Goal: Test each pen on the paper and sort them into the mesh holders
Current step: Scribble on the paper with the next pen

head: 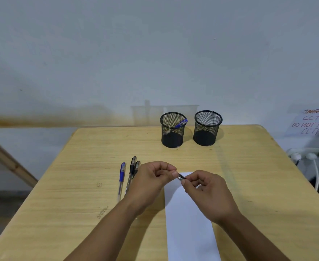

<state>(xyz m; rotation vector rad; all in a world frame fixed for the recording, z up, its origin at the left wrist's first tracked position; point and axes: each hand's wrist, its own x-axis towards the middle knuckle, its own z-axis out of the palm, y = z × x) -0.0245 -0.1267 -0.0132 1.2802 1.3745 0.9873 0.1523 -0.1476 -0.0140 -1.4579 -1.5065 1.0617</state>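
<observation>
Both hands, left (151,178) and right (207,189), pinched one pen (181,177) over paper (188,219), likely uncapping. Next: scribble test, then drop into a holder (172,129).

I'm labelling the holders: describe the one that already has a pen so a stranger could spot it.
At the far edge of the wooden table stand two black mesh holders. It is the left holder; a blue-capped pen leans inside, while the right holder shows none.

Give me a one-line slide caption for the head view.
Both hands, left and right, pinch a pen over the paper; one blue pen already sits in the left mesh holder.
</observation>
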